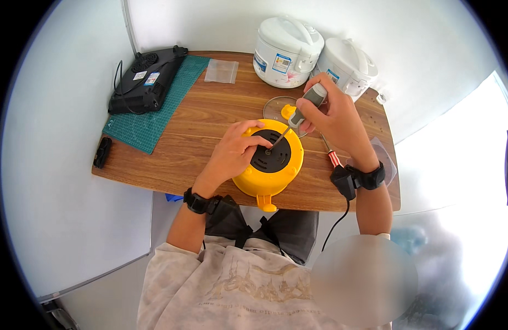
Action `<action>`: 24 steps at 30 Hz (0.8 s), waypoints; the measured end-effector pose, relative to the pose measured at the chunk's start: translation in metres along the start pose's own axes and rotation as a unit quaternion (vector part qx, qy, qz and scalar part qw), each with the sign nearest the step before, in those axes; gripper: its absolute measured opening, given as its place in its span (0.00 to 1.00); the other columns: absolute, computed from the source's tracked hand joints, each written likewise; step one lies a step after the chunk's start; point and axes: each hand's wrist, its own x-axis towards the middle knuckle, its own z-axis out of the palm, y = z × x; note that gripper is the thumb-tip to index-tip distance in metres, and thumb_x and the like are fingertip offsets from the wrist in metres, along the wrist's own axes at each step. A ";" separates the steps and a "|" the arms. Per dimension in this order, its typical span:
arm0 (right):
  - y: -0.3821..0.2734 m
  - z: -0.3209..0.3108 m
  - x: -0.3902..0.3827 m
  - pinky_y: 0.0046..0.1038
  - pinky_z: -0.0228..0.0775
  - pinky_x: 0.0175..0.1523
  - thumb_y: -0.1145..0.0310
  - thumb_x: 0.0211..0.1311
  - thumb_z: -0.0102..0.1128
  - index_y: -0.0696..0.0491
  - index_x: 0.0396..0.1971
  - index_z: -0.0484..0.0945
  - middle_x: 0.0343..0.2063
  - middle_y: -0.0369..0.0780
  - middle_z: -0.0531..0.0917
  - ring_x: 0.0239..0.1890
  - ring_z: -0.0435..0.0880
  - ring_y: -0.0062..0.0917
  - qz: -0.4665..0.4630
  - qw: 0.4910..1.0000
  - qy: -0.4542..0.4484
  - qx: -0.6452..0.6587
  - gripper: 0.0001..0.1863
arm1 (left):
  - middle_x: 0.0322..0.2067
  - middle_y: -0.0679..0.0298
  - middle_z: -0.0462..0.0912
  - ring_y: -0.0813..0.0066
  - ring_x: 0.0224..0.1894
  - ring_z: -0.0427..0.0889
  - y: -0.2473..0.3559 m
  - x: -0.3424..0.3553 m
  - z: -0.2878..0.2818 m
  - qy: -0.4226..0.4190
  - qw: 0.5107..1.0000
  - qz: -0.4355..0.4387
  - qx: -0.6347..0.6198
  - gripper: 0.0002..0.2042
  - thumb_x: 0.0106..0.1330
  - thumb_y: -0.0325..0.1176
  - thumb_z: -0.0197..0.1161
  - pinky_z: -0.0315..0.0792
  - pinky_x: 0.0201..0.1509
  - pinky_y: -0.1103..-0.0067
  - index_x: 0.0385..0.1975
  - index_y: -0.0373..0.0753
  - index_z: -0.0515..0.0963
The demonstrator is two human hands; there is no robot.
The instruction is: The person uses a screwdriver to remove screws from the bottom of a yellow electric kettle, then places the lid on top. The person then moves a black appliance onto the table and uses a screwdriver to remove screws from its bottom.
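An upturned yellow round appliance (pixel 295 160) with a black vented base plate (pixel 281 159) rests near the table's front edge. My left hand (pixel 231 153) grips its left side; one finger reaches over the rim, and another digit lies on the plate close to the screwdriver's shaft. My right hand (pixel 337 118) is closed around the grey handle of a screwdriver (pixel 310 103). Its shaft slants down to the left, with the tip at the middle of the plate. A yellow handle-like tab (pixel 266 202) points toward me from the body.
Behind the appliance lies a round clear lid (pixel 275 106) with a yellow knob. A red-and-white-handled screwdriver (pixel 334 159) sits by my right wrist. Two white rice cookers (pixel 287 52) stand at the back. A black appliance (pixel 149 80) lies on a green cutting mat (pixel 138 132), near a plastic bag (pixel 221 71).
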 end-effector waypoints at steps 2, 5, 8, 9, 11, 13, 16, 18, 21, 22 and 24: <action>0.000 0.003 0.001 0.21 0.81 0.31 0.67 0.69 0.62 0.56 0.44 0.70 0.28 0.39 0.83 0.25 0.86 0.17 0.012 1.000 0.016 0.012 0.12 | 0.60 0.64 0.73 0.59 0.64 0.70 -0.001 -0.001 0.001 0.000 1.000 0.001 0.003 0.13 0.66 0.23 0.56 0.65 0.69 0.68 0.40 0.47 0.86; 0.002 0.004 0.001 0.20 0.80 0.29 0.68 0.69 0.61 0.56 0.44 0.70 0.28 0.39 0.82 0.24 0.85 0.18 0.009 1.000 0.025 0.017 0.12 | 0.60 0.64 0.74 0.59 0.63 0.70 -0.001 -0.001 0.001 0.003 1.000 0.002 0.002 0.13 0.66 0.23 0.57 0.65 0.69 0.68 0.40 0.48 0.86; 0.007 0.002 0.002 0.20 0.80 0.28 0.68 0.69 0.62 0.56 0.44 0.70 0.27 0.40 0.82 0.24 0.85 0.18 0.022 0.998 0.026 0.061 0.12 | 0.60 0.64 0.74 0.59 0.63 0.70 -0.001 0.000 0.002 0.004 1.000 0.004 0.004 0.13 0.66 0.23 0.57 0.66 0.68 0.68 0.40 0.48 0.86; 0.007 0.002 0.002 0.20 0.79 0.27 0.68 0.69 0.62 0.56 0.44 0.70 0.27 0.40 0.82 0.24 0.85 0.18 0.032 0.996 0.029 0.072 0.12 | 0.60 0.64 0.74 0.59 0.63 0.70 -0.001 0.000 0.001 0.004 1.000 0.004 0.002 0.13 0.66 0.23 0.57 0.66 0.68 0.68 0.40 0.48 0.86; 0.007 0.001 0.003 0.20 0.79 0.27 0.69 0.69 0.62 0.56 0.44 0.70 0.27 0.40 0.82 0.23 0.85 0.17 0.051 0.994 0.034 0.093 0.12 | 0.60 0.64 0.74 0.59 0.64 0.70 -0.002 -0.001 0.000 0.004 1.000 0.005 0.000 0.12 0.66 0.23 0.57 0.66 0.69 0.68 0.40 0.47 0.86; 0.010 0.001 0.002 0.20 0.79 0.27 0.69 0.69 0.62 0.56 0.44 0.70 0.27 0.40 0.82 0.24 0.85 0.17 0.054 0.994 0.044 0.089 0.12 | 0.60 0.64 0.74 0.59 0.64 0.70 0.000 0.000 0.001 0.002 1.000 0.000 0.000 0.13 0.66 0.23 0.57 0.66 0.69 0.68 0.40 0.47 0.86; 0.010 0.001 -0.001 0.19 0.79 0.28 0.69 0.69 0.62 0.56 0.44 0.70 0.27 0.40 0.82 0.24 0.85 0.17 0.050 0.995 0.050 0.072 0.12 | 0.60 0.64 0.74 0.59 0.64 0.70 0.000 0.000 0.001 0.001 1.000 0.000 0.001 0.13 0.66 0.22 0.57 0.65 0.69 0.68 0.40 0.47 0.86; 0.008 0.002 -0.004 0.19 0.79 0.29 0.69 0.69 0.63 0.55 0.45 0.70 0.28 0.39 0.83 0.25 0.85 0.17 0.034 0.997 0.043 0.055 0.12 | 0.60 0.64 0.74 0.59 0.63 0.70 -0.001 0.000 0.001 0.002 1.000 0.003 0.001 0.13 0.66 0.22 0.56 0.65 0.69 0.68 0.39 0.47 0.86; 0.002 0.006 -0.009 0.18 0.79 0.32 0.69 0.67 0.64 0.54 0.49 0.72 0.33 0.38 0.84 0.27 0.86 0.18 -0.030 0.999 0.022 0.017 0.15 | 0.60 0.64 0.74 0.58 0.63 0.70 -0.002 0.000 0.001 0.004 1.000 0.005 -0.004 0.13 0.66 0.22 0.56 0.65 0.69 0.68 0.39 0.46 0.86; 0.001 0.007 -0.010 0.18 0.78 0.32 0.69 0.67 0.65 0.54 0.50 0.72 0.35 0.38 0.84 0.27 0.86 0.17 -0.069 0.997 0.018 0.001 0.16 | 0.59 0.64 0.74 0.58 0.63 0.70 0.000 0.000 0.001 0.006 1.000 0.006 -0.008 0.12 0.65 0.22 0.56 0.65 0.69 0.68 0.38 0.46 0.86; -0.003 0.011 -0.012 0.20 0.77 0.32 0.70 0.64 0.66 0.52 0.52 0.73 0.36 0.37 0.85 0.27 0.85 0.20 -0.125 0.992 0.019 -0.021 0.18 | 0.59 0.63 0.74 0.58 0.63 0.71 0.000 0.001 0.001 0.009 1.000 0.009 -0.016 0.12 0.65 0.22 0.57 0.65 0.69 0.67 0.38 0.45 0.86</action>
